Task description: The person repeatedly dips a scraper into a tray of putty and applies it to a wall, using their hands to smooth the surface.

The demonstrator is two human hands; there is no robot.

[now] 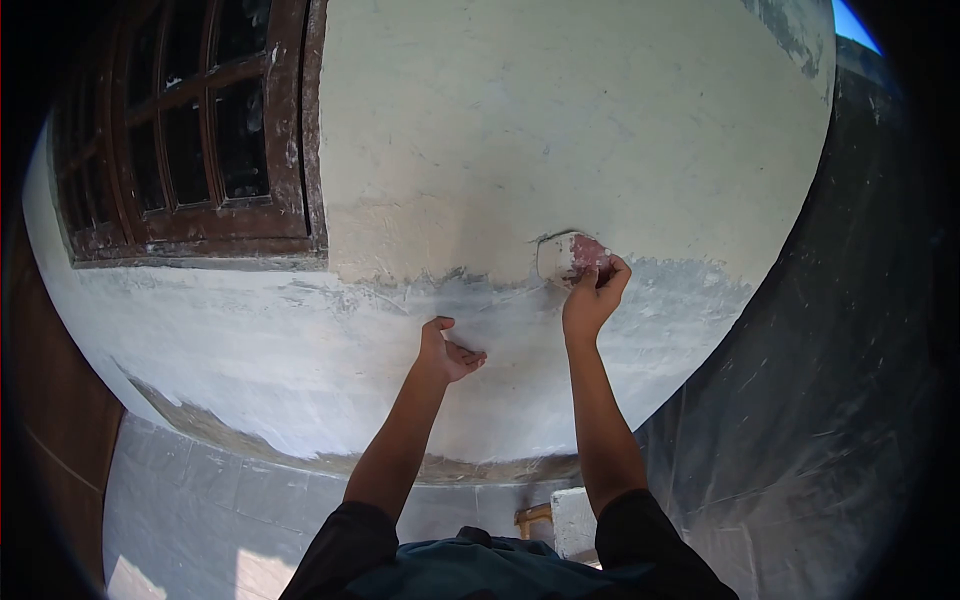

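Observation:
My right hand (595,298) pinches a flat, thin reddish piece (590,254) smeared with white, its pale left part lying against the wall (480,130). I cannot tell whether it is a scraper or a folded sheet. The piece sits where the cream upper wall meets the whitish-grey lower band (350,350). Lower and to the left, my left hand (450,352) holds nothing, with thumb and fingers apart, close in front of the whitish band. Rough grey patches run along the line between the two wall colours.
A brown wooden window (215,120) with dark panes is set in the wall at upper left. Grey tiles (220,490) cover the floor. Below my arms are a white-topped block (573,522) and a brown wooden piece (535,516). A dark sheet-like surface (790,400) stands at right.

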